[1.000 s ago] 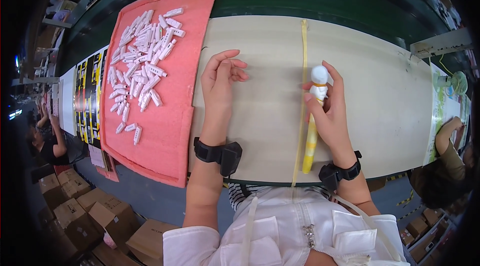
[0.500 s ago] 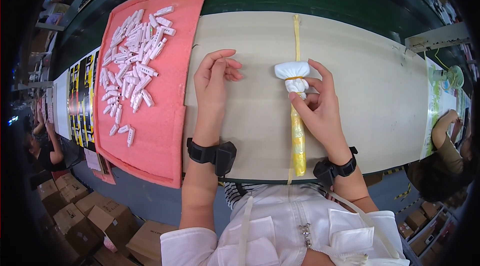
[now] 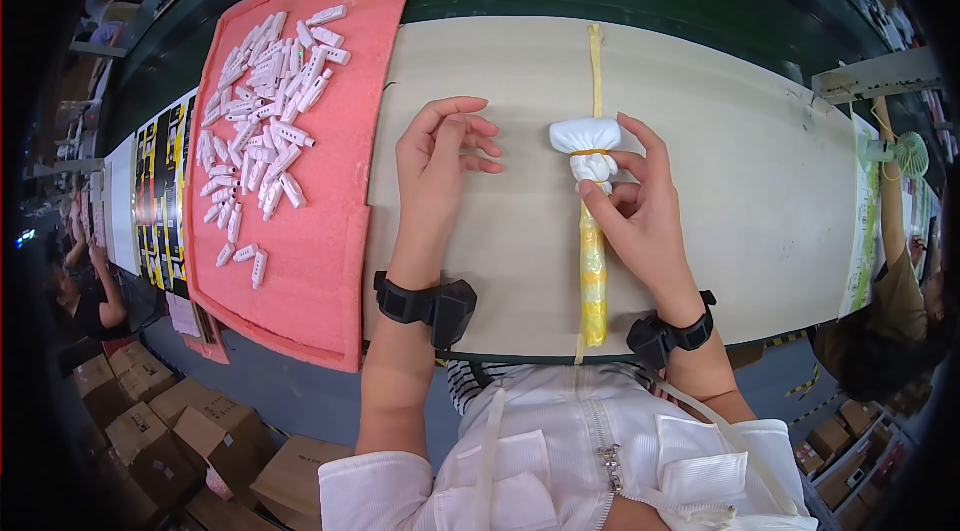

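Observation:
My right hand (image 3: 645,206) has its fingers and thumb around the neck of a cloth-headed stick. The stick's head is a white cloth bundle (image 3: 585,138) tied with an orange band, and its handle (image 3: 594,296) is wrapped in shiny yellow tape. It lies upright in the picture on the beige work surface (image 3: 510,261), its handle toward me. My left hand (image 3: 435,156) hovers to the left of it, apart from it, fingers loosely curved with nothing in them. Nearest on that side is a pile of small white plastic devices (image 3: 291,134).
Under the white devices lies a pink foam mat (image 3: 310,301) with a raised edge. A yellow tape strip (image 3: 596,66) runs along the work surface. Cardboard boxes (image 3: 150,446) stand on the floor at the lower left. At the right are a small green fan (image 3: 910,154) and another person's arm (image 3: 890,201).
My left hand has shifted slightly right, and its fingers are more spread. My right hand stays at the stick. The other person at the right has stretched an arm forward past the fan.

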Tool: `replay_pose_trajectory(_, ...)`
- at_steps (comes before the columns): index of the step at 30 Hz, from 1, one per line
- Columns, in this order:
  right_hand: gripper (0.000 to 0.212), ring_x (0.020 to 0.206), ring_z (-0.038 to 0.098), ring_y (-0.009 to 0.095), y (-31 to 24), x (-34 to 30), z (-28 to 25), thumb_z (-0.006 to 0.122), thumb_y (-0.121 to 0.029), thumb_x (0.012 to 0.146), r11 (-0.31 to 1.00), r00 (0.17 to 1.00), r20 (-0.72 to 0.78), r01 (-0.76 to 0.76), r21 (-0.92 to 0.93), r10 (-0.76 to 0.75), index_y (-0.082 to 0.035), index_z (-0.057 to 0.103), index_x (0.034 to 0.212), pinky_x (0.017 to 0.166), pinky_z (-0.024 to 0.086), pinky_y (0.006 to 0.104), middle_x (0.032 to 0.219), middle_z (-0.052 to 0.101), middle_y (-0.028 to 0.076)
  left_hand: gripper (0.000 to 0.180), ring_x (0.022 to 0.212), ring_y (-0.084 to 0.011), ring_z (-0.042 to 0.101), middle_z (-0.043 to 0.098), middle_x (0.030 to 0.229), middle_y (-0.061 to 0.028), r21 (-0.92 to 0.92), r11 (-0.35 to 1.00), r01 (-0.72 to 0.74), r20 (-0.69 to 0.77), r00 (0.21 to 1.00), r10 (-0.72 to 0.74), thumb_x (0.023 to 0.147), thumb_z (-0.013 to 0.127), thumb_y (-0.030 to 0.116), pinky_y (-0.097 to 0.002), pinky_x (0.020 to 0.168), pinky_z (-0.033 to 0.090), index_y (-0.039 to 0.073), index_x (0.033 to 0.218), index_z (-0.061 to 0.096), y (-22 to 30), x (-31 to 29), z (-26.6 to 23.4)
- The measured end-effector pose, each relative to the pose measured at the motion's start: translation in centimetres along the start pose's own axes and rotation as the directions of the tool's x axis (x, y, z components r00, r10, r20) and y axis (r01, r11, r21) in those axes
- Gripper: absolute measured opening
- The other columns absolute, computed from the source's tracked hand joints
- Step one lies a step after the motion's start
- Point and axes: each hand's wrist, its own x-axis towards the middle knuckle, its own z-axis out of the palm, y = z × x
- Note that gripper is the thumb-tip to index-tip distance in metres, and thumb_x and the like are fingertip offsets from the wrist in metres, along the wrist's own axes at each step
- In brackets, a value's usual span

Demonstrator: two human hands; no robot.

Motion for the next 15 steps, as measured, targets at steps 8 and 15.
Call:
replay_pose_trajectory(8,0.072,0.068,0.061,0.004,0.07,0.02,0.00,0.073,-0.007,0.092,1.000,1.000,0.003,0.011,-0.011,-0.011,-0.009,0.034,0.153,0.061,0.048,0.0184,0.118,0.065,0.016,0.027,0.077,-0.0160,0.067,0.070,0.095,-0.0119,0.008,1.000,-0.005,-0.003,1.000,0.005,0.107,0.044,0.011,-0.0309,0.063,0.060,-0.001,0.117,0.065,0.01,0.05,-0.13)
replay_pose_trajectory(15,0.072,0.067,0.061,0.004,0.11,0.01,0.00,0.073,-0.007,0.092,1.000,1.000,0.001,0.013,-0.020,-0.013,-0.009,0.034,0.153,0.061,0.048,0.0187,0.117,0.065,0.016,0.027,0.076,-0.0158,0.067,0.070,0.095,-0.0119,0.007,1.000,-0.002,0.005,1.000,0.002,0.107,0.044,0.011,-0.0308,0.064,0.060,-0.001,0.117,0.065,-0.16,0.07,-0.19)
